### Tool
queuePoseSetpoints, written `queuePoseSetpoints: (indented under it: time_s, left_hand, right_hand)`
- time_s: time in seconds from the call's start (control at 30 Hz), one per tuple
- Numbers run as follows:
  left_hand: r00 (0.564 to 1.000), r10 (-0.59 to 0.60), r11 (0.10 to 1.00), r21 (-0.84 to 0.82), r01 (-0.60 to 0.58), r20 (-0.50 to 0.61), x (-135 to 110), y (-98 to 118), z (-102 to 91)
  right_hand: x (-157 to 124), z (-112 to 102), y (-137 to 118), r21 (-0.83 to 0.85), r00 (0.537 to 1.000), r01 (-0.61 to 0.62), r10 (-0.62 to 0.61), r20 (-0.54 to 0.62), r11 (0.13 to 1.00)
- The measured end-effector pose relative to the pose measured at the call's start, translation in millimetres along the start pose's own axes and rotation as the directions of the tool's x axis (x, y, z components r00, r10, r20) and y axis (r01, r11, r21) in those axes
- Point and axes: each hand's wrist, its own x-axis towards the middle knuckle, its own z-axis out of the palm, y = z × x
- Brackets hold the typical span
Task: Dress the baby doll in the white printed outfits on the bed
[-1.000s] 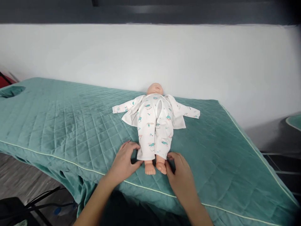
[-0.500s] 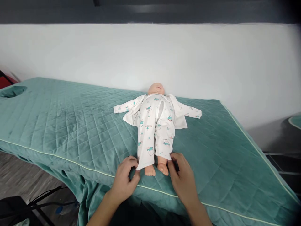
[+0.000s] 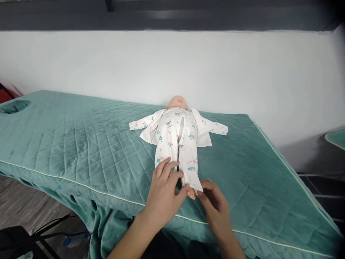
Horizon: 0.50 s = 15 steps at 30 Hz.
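Note:
A baby doll point(image 3: 178, 101) lies on its back on a green quilted bed cover, arms spread sideways. It wears a white printed jacket point(image 3: 204, 135), open at the front, and white printed trousers point(image 3: 188, 151) with a slit at the crotch. My right hand point(image 3: 215, 207) pinches the outer hem corner of the trouser leg on the right and draws it out to a point. One doll foot point(image 3: 191, 194) shows beneath that hem. My left hand point(image 3: 165, 190) reaches over the other lower leg, fingers apart, thumb near the same hem. It hides the other foot.
The quilted cover point(image 3: 81, 140) has pale piping along its front edge and hangs down in folds. At the far left it has a round hole point(image 3: 14, 106). A white wall point(image 3: 172, 64) rises behind. A plastic bottle point(image 3: 75, 240) and dark cables lie at lower left.
My left hand has let go of the left trouser hem and moved right, across the legs. My right hand has pulled the right hem down and outward, covering more of the foot.

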Motion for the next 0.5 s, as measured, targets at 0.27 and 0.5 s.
queuePoseSetpoints:
  time_s: [0.27, 0.5]
  left_hand:
    - [0.999, -0.033, 0.992, 0.12, 0.03, 0.024, 11, 16, 12.1]
    - [0.997, -0.006, 0.991, 0.135, 0.017, -0.078, 5, 16, 12.7]
  right_hand:
    - [4, -2, 0, -0.003, 0.998, 0.035, -0.036, -0.043, 0.999]
    - [2, -2, 6, -0.058, 0.999, 0.018, -0.02, -0.027, 0.998]
